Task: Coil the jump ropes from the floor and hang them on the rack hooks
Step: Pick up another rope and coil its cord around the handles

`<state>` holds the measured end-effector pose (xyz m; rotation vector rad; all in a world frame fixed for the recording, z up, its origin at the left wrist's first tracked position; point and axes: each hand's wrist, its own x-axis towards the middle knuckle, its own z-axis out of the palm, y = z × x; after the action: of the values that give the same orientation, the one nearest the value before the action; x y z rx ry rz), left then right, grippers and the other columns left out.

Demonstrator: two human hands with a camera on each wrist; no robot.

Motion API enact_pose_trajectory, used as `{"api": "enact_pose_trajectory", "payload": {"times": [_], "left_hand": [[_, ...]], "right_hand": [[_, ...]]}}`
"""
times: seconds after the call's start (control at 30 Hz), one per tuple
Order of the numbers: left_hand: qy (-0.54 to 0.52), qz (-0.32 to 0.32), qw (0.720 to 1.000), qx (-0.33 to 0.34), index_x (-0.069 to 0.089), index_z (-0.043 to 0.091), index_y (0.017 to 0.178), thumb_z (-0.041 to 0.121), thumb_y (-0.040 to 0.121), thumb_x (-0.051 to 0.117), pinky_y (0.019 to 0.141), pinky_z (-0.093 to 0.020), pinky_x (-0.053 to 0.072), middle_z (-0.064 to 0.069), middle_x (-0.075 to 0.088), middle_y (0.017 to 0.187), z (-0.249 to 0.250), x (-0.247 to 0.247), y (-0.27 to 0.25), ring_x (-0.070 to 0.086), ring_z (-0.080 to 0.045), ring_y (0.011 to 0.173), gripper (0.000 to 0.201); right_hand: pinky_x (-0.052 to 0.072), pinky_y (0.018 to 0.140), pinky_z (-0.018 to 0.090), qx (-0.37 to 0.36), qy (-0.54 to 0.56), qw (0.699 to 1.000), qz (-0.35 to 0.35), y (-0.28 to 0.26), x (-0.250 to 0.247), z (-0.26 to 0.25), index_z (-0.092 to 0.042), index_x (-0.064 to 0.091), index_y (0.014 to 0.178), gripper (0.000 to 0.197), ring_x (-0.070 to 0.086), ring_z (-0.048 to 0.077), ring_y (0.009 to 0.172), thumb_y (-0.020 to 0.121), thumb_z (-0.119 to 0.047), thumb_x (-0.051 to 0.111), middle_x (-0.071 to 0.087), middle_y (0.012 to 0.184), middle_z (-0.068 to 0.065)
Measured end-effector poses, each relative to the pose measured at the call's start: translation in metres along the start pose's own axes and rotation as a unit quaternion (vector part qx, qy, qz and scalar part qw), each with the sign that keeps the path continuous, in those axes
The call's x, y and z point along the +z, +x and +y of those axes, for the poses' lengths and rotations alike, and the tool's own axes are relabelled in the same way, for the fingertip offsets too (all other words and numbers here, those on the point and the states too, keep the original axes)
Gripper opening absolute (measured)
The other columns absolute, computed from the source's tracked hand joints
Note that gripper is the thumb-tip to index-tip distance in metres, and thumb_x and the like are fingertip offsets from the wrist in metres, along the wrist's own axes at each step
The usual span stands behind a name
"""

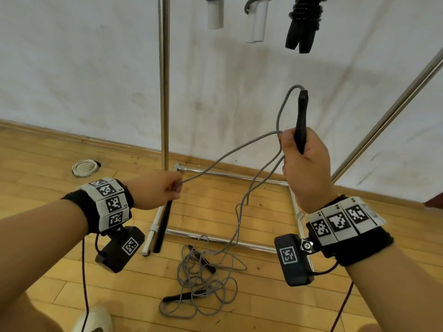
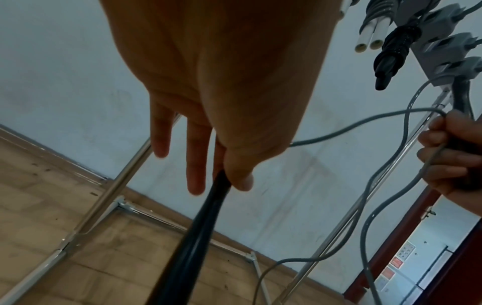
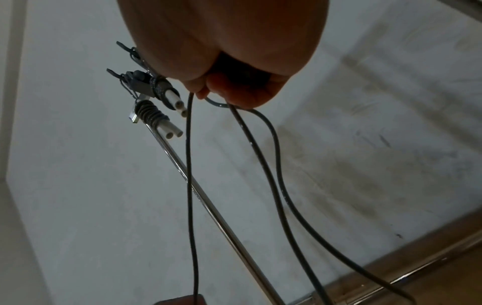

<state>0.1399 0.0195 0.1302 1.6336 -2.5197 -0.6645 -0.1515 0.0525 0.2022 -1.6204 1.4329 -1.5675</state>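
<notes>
While both hands [image 1: 153, 188] [image 1: 304, 161] each clamp a handle, the grey rope [image 1: 230, 159] trails toward the frame's lower centre, nearer the right.

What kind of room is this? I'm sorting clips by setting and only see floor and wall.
Probably a gym or sports storage corner. A strip wood floor meets a scuffed white wall, and a metal rack holds coiled jump ropes, with more grey rope heaped on the floor.

Head view looks down over both hands; wrist views look up from beneath — all share the rack [image 1: 164, 80].
</notes>
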Motion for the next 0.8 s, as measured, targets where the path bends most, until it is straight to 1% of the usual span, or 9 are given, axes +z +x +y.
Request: {"api": "enact_pose_trajectory", "payload": {"times": [0.13,0.23,0.27,0.37,0.43,0.5,0.63,0.7,0.8], "left_hand": [[-0.002,-0.002,1.0,0.008,0.052,0.031,0.085,0.028,0.097,0.055,0.063,-0.02,0.039,0.01,0.061,0.085,0.0,0.002,0.0,0.056,-0.006,0.074,0.013],[-0.014,0.024,1.0,-0.008,0.055,0.03,0.086,0.034,0.097,0.056,0.063,-0.021,0.04,0.009,0.061,0.081,0.001,-0.001,-0.001,0.056,-0.007,0.072,0.012],[-0.019,0.043,0.999,-0.011,0.056,0.03,0.085,0.037,0.097,0.056,0.062,-0.021,0.041,0.008,0.062,0.08,0.003,-0.003,-0.001,0.057,-0.007,0.071,0.013],[-0.047,0.099,0.994,0.001,0.059,0.027,0.085,0.042,0.095,0.058,0.058,-0.021,0.045,0.007,0.064,0.075,0.014,-0.01,-0.003,0.061,-0.008,0.067,0.018],[-0.073,0.116,0.99,0.018,0.059,0.026,0.085,0.044,0.093,0.06,0.061,-0.025,0.051,0.006,0.065,0.075,0.025,-0.013,-0.005,0.063,-0.01,0.069,0.02],[-0.094,0.129,0.987,0.028,0.06,0.026,0.085,0.046,0.091,0.061,0.064,-0.028,0.054,0.005,0.066,0.075,0.035,-0.015,-0.007,0.064,-0.009,0.069,0.021],[-0.166,0.164,0.972,0.039,0.062,0.027,0.086,0.046,0.09,0.063,0.055,-0.016,0.048,0.009,0.069,0.068,0.051,-0.021,-0.01,0.066,-0.003,0.061,0.019],[-0.18,0.187,0.965,0.046,0.063,0.03,0.084,0.047,0.089,0.064,0.052,-0.011,0.045,0.016,0.069,0.07,0.058,-0.023,-0.013,0.066,-0.001,0.061,0.018],[-0.206,0.213,0.954,0.05,0.064,0.03,0.083,0.045,0.087,0.068,0.054,-0.015,0.049,0.018,0.069,0.071,0.066,-0.026,-0.017,0.066,-0.002,0.062,0.016]], "right_hand": [[0.034,0.044,0.014,-0.004,-0.066,0.997,0.026,0.007,-0.01,0.014,-0.024,0.053,0.077,0.023,0.039,0.002,0.047,0.1,-0.03,0.053,0.044,0.058,-0.013],[0.037,0.05,0.009,0.004,-0.123,0.992,0.017,0.011,-0.014,0.021,-0.028,0.059,0.081,0.018,0.046,-0.001,0.055,0.097,-0.034,0.057,0.052,0.079,-0.001],[0.038,0.052,0.012,0.017,-0.127,0.992,0.006,0.01,-0.014,0.021,-0.03,0.06,0.082,0.017,0.047,0.0,0.056,0.096,-0.039,0.058,0.052,0.081,-0.004],[0.04,0.055,0.027,0.066,-0.096,0.991,-0.062,0.002,-0.008,0.023,-0.029,0.066,0.081,0.03,0.045,0.004,0.054,0.096,-0.052,0.052,0.051,0.064,-0.014],[0.04,0.056,0.033,0.106,-0.058,0.986,-0.111,-0.005,0.002,0.022,-0.029,0.07,0.086,0.031,0.048,0.011,0.055,0.099,-0.048,0.049,0.053,0.063,-0.008],[0.046,0.059,0.033,0.12,-0.034,0.98,-0.157,-0.012,0.013,0.02,-0.029,0.069,0.093,0.024,0.055,0.009,0.056,0.102,-0.037,0.048,0.059,0.063,-0.01],[0.055,0.079,0.034,0.113,-0.002,0.956,-0.271,-0.028,0.031,0.018,-0.025,0.059,0.104,0.008,0.072,0.011,0.079,0.099,-0.02,0.056,0.072,0.087,-0.004],[0.056,0.086,0.036,0.116,-0.002,0.946,-0.301,-0.034,0.037,0.017,-0.023,0.057,0.104,0.013,0.073,0.012,0.086,0.094,-0.019,0.063,0.073,0.094,-0.001],[0.055,0.093,0.046,0.117,-0.025,0.939,-0.323,-0.04,0.043,0.014,-0.02,0.057,0.107,0.023,0.073,0.016,0.09,0.089,-0.021,0.071,0.075,0.095,0.003]]}}
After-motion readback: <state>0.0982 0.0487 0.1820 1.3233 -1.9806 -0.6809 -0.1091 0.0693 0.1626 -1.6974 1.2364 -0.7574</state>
